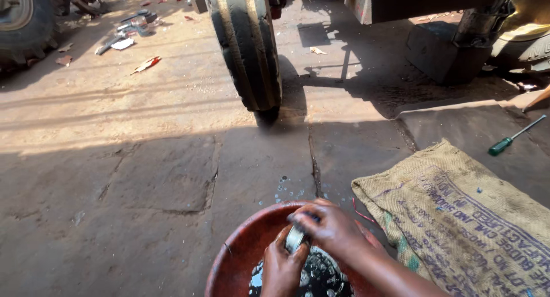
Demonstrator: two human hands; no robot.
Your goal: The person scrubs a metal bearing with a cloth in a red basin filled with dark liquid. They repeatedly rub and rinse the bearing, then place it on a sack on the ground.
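A worn black rubber vehicle tyre (247, 48) stands well beyond the fingers on cracked stone paving. To the right of the fingers lies a coarse tan burlap sack (458, 217), with a green-handled screwdriver (513, 138) past it. Directly beneath the fingers sits a round red basin (240, 251) of dark, oily liquid. The left hand (282, 268) grips a small silver metal ring (295, 238) from below; the right hand (329, 228) curls closed over its top. Holding the ring low over the basin probably keeps drips inside.
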